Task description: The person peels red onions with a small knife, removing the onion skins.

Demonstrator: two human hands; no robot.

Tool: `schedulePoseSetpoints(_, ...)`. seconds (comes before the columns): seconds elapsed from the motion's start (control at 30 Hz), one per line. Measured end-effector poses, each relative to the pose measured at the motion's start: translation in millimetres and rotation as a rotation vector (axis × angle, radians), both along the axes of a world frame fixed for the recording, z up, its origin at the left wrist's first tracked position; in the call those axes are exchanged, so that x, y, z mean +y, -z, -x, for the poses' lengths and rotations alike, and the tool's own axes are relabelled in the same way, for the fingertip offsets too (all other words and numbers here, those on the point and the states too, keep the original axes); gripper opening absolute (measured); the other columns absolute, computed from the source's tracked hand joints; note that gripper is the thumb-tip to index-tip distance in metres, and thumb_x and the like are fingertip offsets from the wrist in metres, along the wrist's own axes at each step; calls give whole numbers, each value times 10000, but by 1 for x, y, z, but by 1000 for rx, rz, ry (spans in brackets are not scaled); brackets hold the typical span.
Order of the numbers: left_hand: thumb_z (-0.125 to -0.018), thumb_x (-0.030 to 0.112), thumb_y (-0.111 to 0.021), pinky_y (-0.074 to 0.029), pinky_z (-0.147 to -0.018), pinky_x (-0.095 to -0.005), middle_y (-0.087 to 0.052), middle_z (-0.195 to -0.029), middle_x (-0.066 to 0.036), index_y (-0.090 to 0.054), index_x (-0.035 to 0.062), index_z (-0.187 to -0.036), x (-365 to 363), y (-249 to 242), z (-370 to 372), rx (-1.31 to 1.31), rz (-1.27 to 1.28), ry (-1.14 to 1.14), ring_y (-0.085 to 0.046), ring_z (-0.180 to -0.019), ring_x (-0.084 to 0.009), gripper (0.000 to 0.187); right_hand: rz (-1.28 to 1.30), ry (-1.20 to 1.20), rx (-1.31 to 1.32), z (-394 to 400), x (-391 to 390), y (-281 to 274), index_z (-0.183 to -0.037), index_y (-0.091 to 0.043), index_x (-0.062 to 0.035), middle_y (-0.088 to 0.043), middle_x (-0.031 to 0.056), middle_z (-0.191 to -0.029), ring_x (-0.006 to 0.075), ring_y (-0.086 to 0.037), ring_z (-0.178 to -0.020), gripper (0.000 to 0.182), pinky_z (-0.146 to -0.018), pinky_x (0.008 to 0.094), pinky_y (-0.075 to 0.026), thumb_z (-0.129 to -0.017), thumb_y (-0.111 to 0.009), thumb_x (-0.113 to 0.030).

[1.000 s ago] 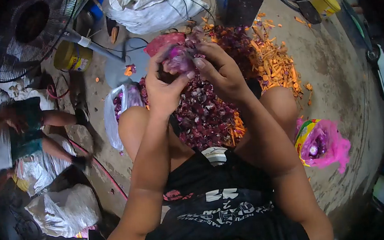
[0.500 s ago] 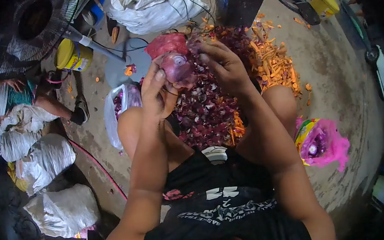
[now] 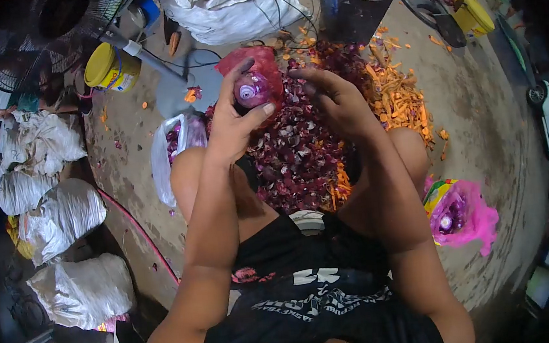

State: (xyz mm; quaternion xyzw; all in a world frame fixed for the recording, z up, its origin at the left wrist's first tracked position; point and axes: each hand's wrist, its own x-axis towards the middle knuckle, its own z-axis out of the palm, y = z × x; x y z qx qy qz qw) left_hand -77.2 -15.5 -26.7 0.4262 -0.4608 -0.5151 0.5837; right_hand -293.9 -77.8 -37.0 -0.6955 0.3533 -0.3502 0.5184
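My left hand (image 3: 234, 119) is wrapped round a peeled red onion (image 3: 249, 94), its pale ringed end facing up between thumb and fingers. To its right, apart from the onion, is my right hand (image 3: 340, 103). Its fingers are partly bent and spread, with dark fingertips, and I see nothing held in them. A red mesh bag (image 3: 229, 59) lies just behind the onion. Below both hands, between my knees, spreads a heap of dark red onion skins (image 3: 296, 156) with some orange bits in it.
Carrot scraps (image 3: 398, 95) are piled to the right. A pink bag (image 3: 474, 213) with onions lies beside my right knee, a white plastic bag (image 3: 161, 162) by my left. A fan (image 3: 66, 26), yellow bucket (image 3: 109, 67) and several sacks (image 3: 73, 218) stand left. A red hose (image 3: 137, 232) crosses the floor.
My left hand has turned the onion, so its ringed end has shifted left and down. My right hand has moved away from the onion, rightward. The view has shifted slightly.
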Motion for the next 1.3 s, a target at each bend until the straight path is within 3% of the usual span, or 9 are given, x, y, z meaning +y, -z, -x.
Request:
schedulePoseSetpoints(0.23,-752,39,-790,-423,-1050,-341,-533,-1320,-129,-406,24,-1417,-4,7,0,-193,41,-85,-543,-1201,-211,768,321,17,82,2,5,-12,-1284,-624,-86,-608,189,-1206,347,-603,-1142,361,-985,394,-472,-938,-659,-182)
schedulePoseSetpoints(0.5,-639,54,-722,-441,-1006,-311,-638,-1161,-92,-572,-11,-1255,-3,3,-1,-376,63,-76,-590,-1118,-188,637,596,53,97,-7,12,-12,-1286,-623,-158,-589,152,-1219,357,-620,-1086,410,-904,410,-521,-886,-711,-158)
schedulePoseSetpoints(0.73,-618,91,-700,-431,-1019,-306,-640,-1192,-97,-603,-17,-1253,0,-6,-2,-270,96,18,-589,-1133,-187,651,545,-20,-5,-10,5,-5,-1226,-674,-142,-627,143,-1144,325,-636,-1059,326,-893,390,-523,-901,-681,-117)
schedulePoseSetpoints(0.93,-682,62,-668,-528,-772,-284,-638,-1160,-122,-472,-1,-1339,4,-5,-1,148,-47,105,-633,-922,-165,689,455,38,-48,-9,2,-8,-1229,-687,-147,-636,142,-1144,305,-646,-1054,308,-897,377,-518,-922,-663,-126)
schedulePoseSetpoints(1.03,-703,45,-657,-513,-647,-267,-636,-1126,-117,-425,15,-1341,3,-2,-1,64,-23,56,-622,-826,-145,680,505,40,-30,-10,10,-15,-1215,-697,-149,-645,141,-1132,303,-652,-1035,295,-876,375,-526,-923,-661,-122)
schedulePoseSetpoints(1.23,-694,47,-647,-541,-668,-277,-629,-1124,-117,-471,9,-1300,3,3,-4,-86,19,50,-636,-882,-171,632,522,-1,-42,-10,5,-6,-1213,-699,-148,-665,128,-1100,295,-662,-1004,297,-843,372,-535,-920,-660,-120)
schedulePoseSetpoints(1.3,-695,61,-625,-551,-700,-284,-619,-1149,-127,-480,5,-1314,2,1,-3,24,9,76,-637,-909,-180,638,436,-19,-94,-9,3,-4,-1213,-697,-140,-669,123,-1101,297,-661,-1011,296,-855,372,-530,-920,-658,-120)
